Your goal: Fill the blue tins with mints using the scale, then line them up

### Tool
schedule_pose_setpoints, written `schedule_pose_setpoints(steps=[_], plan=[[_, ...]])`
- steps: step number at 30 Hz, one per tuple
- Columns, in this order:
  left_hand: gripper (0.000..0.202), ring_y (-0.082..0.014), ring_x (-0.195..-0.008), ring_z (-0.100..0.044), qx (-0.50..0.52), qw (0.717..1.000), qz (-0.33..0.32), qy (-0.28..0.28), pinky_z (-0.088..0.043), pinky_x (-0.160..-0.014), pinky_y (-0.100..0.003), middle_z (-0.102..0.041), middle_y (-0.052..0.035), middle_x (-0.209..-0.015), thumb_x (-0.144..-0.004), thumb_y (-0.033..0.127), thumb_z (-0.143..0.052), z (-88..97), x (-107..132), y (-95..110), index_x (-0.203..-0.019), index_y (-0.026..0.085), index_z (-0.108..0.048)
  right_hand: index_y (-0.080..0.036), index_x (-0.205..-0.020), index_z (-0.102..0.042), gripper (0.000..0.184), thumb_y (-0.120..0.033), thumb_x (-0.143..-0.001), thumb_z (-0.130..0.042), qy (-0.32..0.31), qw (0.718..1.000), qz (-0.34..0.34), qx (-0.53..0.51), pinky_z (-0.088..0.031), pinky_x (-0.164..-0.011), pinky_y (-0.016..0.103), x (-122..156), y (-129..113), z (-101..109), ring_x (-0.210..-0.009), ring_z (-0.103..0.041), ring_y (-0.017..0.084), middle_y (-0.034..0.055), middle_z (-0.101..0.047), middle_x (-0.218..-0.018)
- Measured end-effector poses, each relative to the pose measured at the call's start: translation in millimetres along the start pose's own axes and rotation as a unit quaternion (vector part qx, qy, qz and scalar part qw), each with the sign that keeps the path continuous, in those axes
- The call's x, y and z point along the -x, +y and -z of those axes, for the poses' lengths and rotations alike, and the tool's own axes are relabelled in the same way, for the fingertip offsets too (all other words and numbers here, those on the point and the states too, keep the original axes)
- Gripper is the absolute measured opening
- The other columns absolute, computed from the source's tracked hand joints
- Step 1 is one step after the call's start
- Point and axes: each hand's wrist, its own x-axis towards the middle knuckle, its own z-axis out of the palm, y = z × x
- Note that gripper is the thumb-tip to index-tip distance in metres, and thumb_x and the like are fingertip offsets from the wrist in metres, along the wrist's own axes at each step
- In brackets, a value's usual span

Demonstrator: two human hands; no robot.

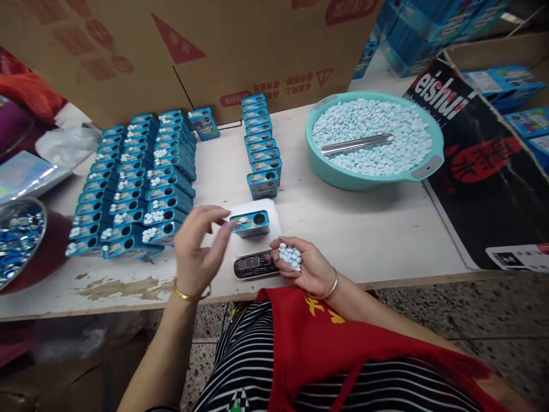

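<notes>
A small blue tin with a round hole in its top stands on a white kitchen scale. My left hand hovers just left of the tin, fingers curled and slightly apart, holding nothing I can see. My right hand rests palm up at the scale's right edge, cupped round a small pile of pale blue candies.
Rows of filled blue tins cover the table's left. A short column of tins stands behind the scale. A teal basin of pale blue candies holds a metal scoop. A bowl of lids sits far left. Cardboard boxes stand behind.
</notes>
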Motion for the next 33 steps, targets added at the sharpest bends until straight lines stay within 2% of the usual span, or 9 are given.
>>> schedule_pose_setpoints(steps=[2, 6, 11, 19, 22, 24, 27, 29, 33], plan=[[0.01, -0.0123, -0.076, -0.054, -0.027, 0.999, 0.023, 0.027, -0.044, -0.066, -0.027, -0.061, -0.003, -0.087, -0.087, 0.02, -0.059, 9.1, 1.4, -13.6, -0.096, 0.019, -0.061, -0.011, -0.08, -0.06, 0.018, -0.02, -0.085, -0.046, 0.023, 1.0, 0.015, -0.001, -0.021, -0.03, 0.014, 2.9, -3.4, 5.8, -0.037, -0.039, 0.004, 0.0013, -0.058, -0.062], [0.013, -0.0134, -0.08, -0.056, -0.037, 0.999, 0.016, -0.019, -0.044, -0.071, -0.028, -0.061, -0.0034, -0.087, -0.086, 0.02, -0.06, 8.9, 8.8, -29.3, -0.098, 0.018, -0.061, -0.011, -0.082, -0.061, 0.016, -0.02, -0.086, -0.049, 0.034, 0.999, 0.025, 0.002, -0.022, -0.031, 0.013, 5.0, -5.2, 12.8, -0.038, -0.04, 0.003, 0.0001, -0.057, -0.063], [0.012, -0.0157, -0.084, -0.057, -0.08, 0.994, 0.015, -0.072, -0.04, -0.076, -0.032, -0.063, -0.0033, -0.088, -0.088, 0.025, -0.058, -0.5, 8.6, -29.3, -0.098, 0.019, -0.062, -0.011, -0.082, -0.062, 0.014, -0.022, -0.084, -0.054, 0.026, 0.999, 0.027, 0.016, -0.021, -0.031, 0.014, 3.6, -4.1, 12.5, -0.037, -0.039, 0.003, -0.0001, -0.058, -0.062], [0.011, -0.0172, -0.085, -0.055, -0.156, 0.975, 0.012, -0.157, -0.029, -0.073, -0.034, -0.061, -0.0007, -0.084, -0.089, 0.032, -0.057, -5.7, -7.7, -30.5, -0.089, 0.022, -0.063, -0.011, -0.081, -0.062, 0.015, -0.024, -0.084, -0.054, 0.019, 1.0, 0.014, 0.02, -0.02, -0.031, 0.013, 0.7, -0.9, 10.2, -0.037, -0.038, 0.002, -0.0003, -0.058, -0.061], [0.012, -0.0161, -0.08, -0.055, -0.154, 0.973, 0.005, -0.171, -0.028, -0.073, -0.034, -0.061, 0.0004, -0.08, -0.088, 0.03, -0.057, -8.9, -14.2, -22.8, -0.083, 0.02, -0.061, -0.01, -0.081, -0.061, 0.017, -0.023, -0.086, -0.052, 0.01, 1.0, 0.013, 0.025, -0.02, -0.03, 0.013, -1.0, -0.6, 8.1, -0.037, -0.039, 0.002, -0.0003, -0.058, -0.06], [0.013, -0.0153, -0.079, -0.055, -0.113, 0.975, -0.018, -0.19, -0.029, -0.073, -0.034, -0.061, 0.0005, -0.079, -0.089, 0.03, -0.057, -11.8, -17.4, -10.0, -0.082, 0.02, -0.06, -0.01, -0.082, -0.061, 0.02, -0.026, -0.088, -0.05, -0.001, 1.0, 0.009, 0.024, -0.02, -0.03, 0.013, -2.2, -0.2, 6.0, -0.037, -0.041, 0.003, 0.0005, -0.058, -0.061], [0.016, -0.0167, -0.085, -0.056, -0.051, 0.967, -0.072, -0.239, -0.031, -0.075, -0.034, -0.063, -0.0018, -0.089, -0.088, 0.035, -0.057, -16.5, -20.1, 11.5, -0.093, 0.021, -0.062, -0.012, -0.08, -0.058, 0.027, -0.034, -0.09, -0.049, -0.034, 0.999, 0.005, 0.001, -0.02, -0.029, 0.013, -2.5, 0.0, 3.3, -0.039, -0.044, 0.005, 0.0017, -0.059, -0.061], [0.021, -0.0186, -0.091, -0.056, -0.05, 0.97, -0.089, -0.222, -0.033, -0.077, -0.035, -0.063, -0.0034, -0.095, -0.087, 0.037, -0.059, -17.5, -21.1, 17.0, -0.101, 0.021, -0.062, -0.012, -0.08, -0.058, 0.028, -0.037, -0.089, -0.05, -0.046, 0.999, 0.008, -0.013, -0.021, -0.029, 0.014, -1.0, -1.0, 3.8, -0.04, -0.044, 0.006, 0.0019, -0.059, -0.061], [0.016, -0.0163, -0.087, -0.057, -0.028, 0.997, -0.011, -0.074, -0.04, -0.077, -0.033, -0.062, -0.0027, -0.092, -0.088, 0.032, -0.058, -8.9, -20.2, -3.4, -0.098, 0.021, -0.062, -0.01, -0.085, -0.061, 0.018, -0.027, -0.085, -0.055, -0.012, 1.0, 0.028, -0.008, -0.022, -0.03, 0.013, 4.2, -6.3, 12.7, -0.04, -0.043, 0.004, 0.0017, -0.06, -0.064]])
